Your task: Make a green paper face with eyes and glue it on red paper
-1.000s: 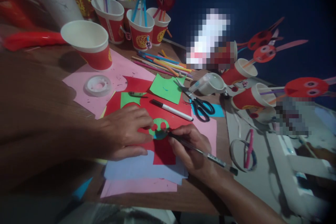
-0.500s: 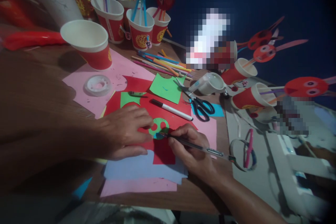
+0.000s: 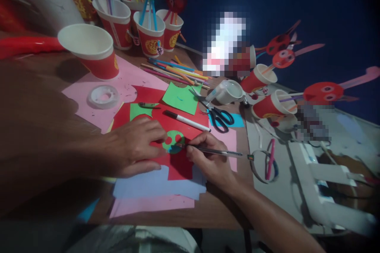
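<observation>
A small green paper disc [image 3: 179, 138] with red round spots and a bit of blue near its lower edge lies on red paper [image 3: 181, 169]. My left hand [image 3: 138, 146] rests at the disc's left side, fingers bent but apart, fingertips at its edge and thumb stretched out below. In my right hand [image 3: 212, 158] is a slim pen [image 3: 219, 151] with a clear barrel, its tip on or just over the disc's lower middle. Beyond the disc lies a white marker [image 3: 188, 121] with a black cap, and black-handled scissors [image 3: 221, 119] lie behind my right hand.
A tape roll [image 3: 103, 97] and a red-and-white paper cup [image 3: 101, 61] stand at the left. Several coloured straws [image 3: 178, 72] lie behind green paper [image 3: 181, 99]. Cups with paper-faced figures line the back and right, near a mug [image 3: 232, 91]. Blue-white sheets [image 3: 142, 185] lie in front.
The whole view has shifted, so everything sits slightly further left. The pen now lies at a flatter slant across my right hand, its tip still at the disc. My left hand keeps its place beside the disc.
</observation>
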`<state>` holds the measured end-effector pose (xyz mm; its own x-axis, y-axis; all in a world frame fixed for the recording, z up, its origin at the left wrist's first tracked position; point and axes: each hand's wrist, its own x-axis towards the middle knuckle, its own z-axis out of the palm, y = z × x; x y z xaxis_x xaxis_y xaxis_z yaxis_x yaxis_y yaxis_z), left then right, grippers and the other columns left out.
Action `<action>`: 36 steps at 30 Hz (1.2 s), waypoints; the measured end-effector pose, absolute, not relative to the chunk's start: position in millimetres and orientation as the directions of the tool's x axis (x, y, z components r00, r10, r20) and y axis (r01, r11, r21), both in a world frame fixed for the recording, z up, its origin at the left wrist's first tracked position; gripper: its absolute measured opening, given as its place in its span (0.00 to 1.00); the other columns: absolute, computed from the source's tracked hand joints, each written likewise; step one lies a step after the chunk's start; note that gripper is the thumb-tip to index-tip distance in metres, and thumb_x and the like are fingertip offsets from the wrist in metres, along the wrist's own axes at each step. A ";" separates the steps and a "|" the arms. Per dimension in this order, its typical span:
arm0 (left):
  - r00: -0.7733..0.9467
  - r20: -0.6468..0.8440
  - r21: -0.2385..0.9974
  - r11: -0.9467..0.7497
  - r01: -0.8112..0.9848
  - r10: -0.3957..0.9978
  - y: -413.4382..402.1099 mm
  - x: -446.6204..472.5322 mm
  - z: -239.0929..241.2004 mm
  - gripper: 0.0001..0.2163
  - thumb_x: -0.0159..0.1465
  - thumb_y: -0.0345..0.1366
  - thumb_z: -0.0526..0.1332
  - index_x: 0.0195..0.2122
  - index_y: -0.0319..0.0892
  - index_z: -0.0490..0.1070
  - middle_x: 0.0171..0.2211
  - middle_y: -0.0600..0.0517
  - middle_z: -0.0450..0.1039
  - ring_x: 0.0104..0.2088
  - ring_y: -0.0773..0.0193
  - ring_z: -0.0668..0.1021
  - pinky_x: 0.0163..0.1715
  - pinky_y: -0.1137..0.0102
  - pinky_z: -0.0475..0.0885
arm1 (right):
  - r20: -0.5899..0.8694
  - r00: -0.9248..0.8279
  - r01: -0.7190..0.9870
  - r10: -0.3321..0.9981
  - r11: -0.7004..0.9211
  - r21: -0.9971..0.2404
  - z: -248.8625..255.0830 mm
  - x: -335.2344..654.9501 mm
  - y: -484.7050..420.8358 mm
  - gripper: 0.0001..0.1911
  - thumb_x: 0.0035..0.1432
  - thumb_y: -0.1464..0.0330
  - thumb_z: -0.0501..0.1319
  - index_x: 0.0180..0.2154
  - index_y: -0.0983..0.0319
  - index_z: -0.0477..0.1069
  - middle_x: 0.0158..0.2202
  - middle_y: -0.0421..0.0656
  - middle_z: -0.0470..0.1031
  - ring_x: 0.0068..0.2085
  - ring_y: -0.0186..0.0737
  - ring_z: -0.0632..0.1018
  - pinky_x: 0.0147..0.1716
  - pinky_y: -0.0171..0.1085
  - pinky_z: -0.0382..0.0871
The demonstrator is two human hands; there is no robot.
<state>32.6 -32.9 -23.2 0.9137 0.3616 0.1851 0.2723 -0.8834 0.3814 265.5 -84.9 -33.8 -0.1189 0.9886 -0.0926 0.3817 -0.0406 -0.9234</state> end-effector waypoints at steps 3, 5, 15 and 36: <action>0.907 0.194 0.388 -0.878 0.279 0.374 -34.2 33.3 -23.0 0.08 0.63 0.38 0.55 0.36 0.44 0.73 0.38 0.45 0.68 0.39 0.55 0.68 0.39 0.59 0.61 | -0.103 -0.118 0.379 0.988 -0.051 -0.924 -34.6 265.9 -85.0 0.05 0.53 0.67 0.61 0.29 0.62 0.68 0.22 0.39 0.73 0.22 0.33 0.73 0.21 0.31 0.67; 0.906 0.195 0.392 -0.876 0.280 0.377 -34.6 33.8 -22.2 0.09 0.63 0.38 0.54 0.36 0.43 0.73 0.38 0.45 0.68 0.39 0.56 0.67 0.40 0.59 0.60 | -0.101 -0.123 0.382 0.987 -0.047 -0.923 -34.3 266.2 -85.0 0.05 0.53 0.67 0.61 0.29 0.62 0.68 0.22 0.39 0.73 0.22 0.33 0.73 0.21 0.31 0.67; 0.893 0.221 0.425 -0.863 0.273 0.391 -34.5 35.3 -24.8 0.09 0.63 0.37 0.54 0.35 0.43 0.73 0.38 0.46 0.68 0.39 0.56 0.67 0.40 0.59 0.60 | -0.081 -0.150 0.378 0.985 -0.018 -0.926 -31.1 267.5 -84.2 0.04 0.52 0.68 0.61 0.29 0.62 0.67 0.21 0.37 0.72 0.21 0.31 0.71 0.20 0.30 0.64; 0.898 0.215 0.408 -0.871 0.274 0.384 -33.6 34.4 -16.0 0.06 0.61 0.36 0.58 0.36 0.45 0.73 0.38 0.46 0.70 0.40 0.56 0.69 0.41 0.61 0.63 | -0.096 -0.173 0.390 0.980 -0.021 -0.921 -32.1 266.4 -84.3 0.04 0.53 0.68 0.61 0.28 0.61 0.67 0.21 0.38 0.72 0.21 0.31 0.72 0.19 0.29 0.63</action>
